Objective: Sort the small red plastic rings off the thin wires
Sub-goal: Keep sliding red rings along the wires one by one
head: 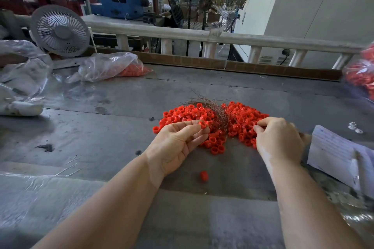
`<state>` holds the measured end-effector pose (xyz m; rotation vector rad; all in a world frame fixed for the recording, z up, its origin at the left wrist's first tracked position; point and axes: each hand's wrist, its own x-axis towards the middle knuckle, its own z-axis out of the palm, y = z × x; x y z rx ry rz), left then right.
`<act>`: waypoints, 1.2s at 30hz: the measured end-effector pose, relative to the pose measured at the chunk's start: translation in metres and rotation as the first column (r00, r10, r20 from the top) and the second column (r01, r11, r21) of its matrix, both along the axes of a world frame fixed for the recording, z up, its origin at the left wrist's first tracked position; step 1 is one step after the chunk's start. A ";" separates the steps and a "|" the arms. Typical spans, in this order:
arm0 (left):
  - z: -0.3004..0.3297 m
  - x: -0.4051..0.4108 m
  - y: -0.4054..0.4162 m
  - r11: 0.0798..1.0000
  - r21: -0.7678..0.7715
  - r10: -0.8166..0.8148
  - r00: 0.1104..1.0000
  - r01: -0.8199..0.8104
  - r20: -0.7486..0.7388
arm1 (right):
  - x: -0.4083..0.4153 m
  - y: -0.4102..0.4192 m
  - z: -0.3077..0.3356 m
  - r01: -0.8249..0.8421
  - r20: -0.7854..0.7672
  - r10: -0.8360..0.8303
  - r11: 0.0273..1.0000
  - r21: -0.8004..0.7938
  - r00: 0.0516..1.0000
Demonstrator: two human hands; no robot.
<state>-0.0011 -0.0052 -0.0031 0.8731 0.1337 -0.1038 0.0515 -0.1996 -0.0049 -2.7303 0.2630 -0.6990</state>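
A pile of small red plastic rings lies spread on the grey table, split into a left heap and a right heap. A tangle of thin brown wires runs between the heaps. My left hand, palm up, pinches one red ring between thumb and fingertips. My right hand, back up, has its fingers curled at the right heap's near edge and pinches a thin wire. A single ring lies apart, nearer to me.
A clear bag with red rings lies at the back left beside a white desk fan. Another bag of red rings sits at the right edge. Folded paper lies right of my right hand. A railing borders the table's far side.
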 end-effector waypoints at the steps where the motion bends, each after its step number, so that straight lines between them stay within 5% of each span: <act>1: 0.000 0.000 0.000 1.000 0.006 0.000 1.000 0.000 0.004 | -0.001 0.000 0.000 -0.005 -0.004 0.005 1.000 -0.005 1.000; 11: 0.002 -0.001 -0.001 1.000 0.006 0.021 1.000 -0.021 -0.003 | -0.003 0.004 0.000 -0.016 0.033 0.016 1.000 -0.019 0.999; 17: 0.003 -0.002 -0.001 1.000 -0.004 0.018 1.000 -0.018 -0.007 | -0.003 0.002 -0.002 -0.018 -0.086 0.013 0.999 -0.050 0.996; 36: 0.002 -0.002 0.000 0.998 -0.008 -0.062 0.997 0.063 0.038 | 0.002 -0.001 -0.005 -0.026 0.029 0.029 0.994 -0.104 0.999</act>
